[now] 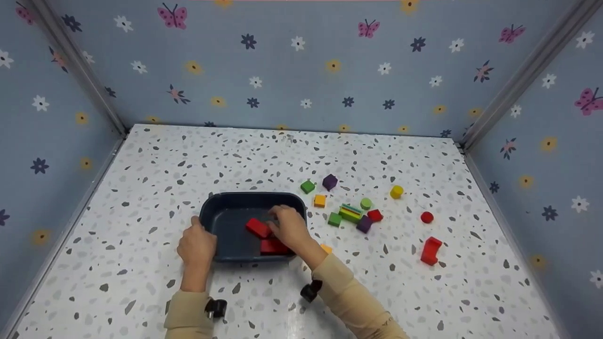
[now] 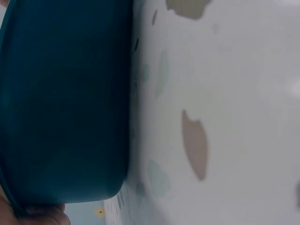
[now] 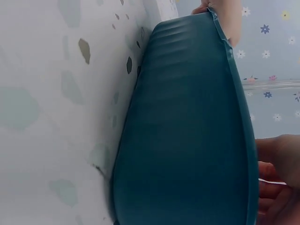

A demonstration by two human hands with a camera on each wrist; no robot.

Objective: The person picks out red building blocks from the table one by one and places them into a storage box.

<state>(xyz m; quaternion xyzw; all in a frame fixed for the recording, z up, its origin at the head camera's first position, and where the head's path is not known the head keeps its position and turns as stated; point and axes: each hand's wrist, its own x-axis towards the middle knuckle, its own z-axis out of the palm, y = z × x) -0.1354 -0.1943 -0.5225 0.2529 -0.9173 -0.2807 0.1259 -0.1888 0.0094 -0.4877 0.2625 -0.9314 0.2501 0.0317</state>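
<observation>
In the head view my left hand [image 1: 197, 242] grips the left rim of a dark blue tub [image 1: 231, 240] standing on the table. My right hand [image 1: 289, 228] reaches over the tub's right side, its curved fingers pinching the right end of a red block [image 1: 258, 228]. That block sits at a slant, overlapping a second red block [image 1: 274, 246] on the tub's floor near the front right. The tub's outer wall [image 2: 65, 103] fills much of the left wrist view. In the right wrist view, the fingers [image 3: 269, 190] of my right hand show partly behind the rim.
Right of the tub lie small blocks: green [image 1: 307, 187], purple [image 1: 330, 181], orange [image 1: 320, 201], a striped stack [image 1: 350, 213], and a yellow cylinder [image 1: 396, 191]. Farther right are a round red piece [image 1: 427, 217] and a red arch [image 1: 430, 251]. Patterned walls [image 1: 301, 70] enclose the table.
</observation>
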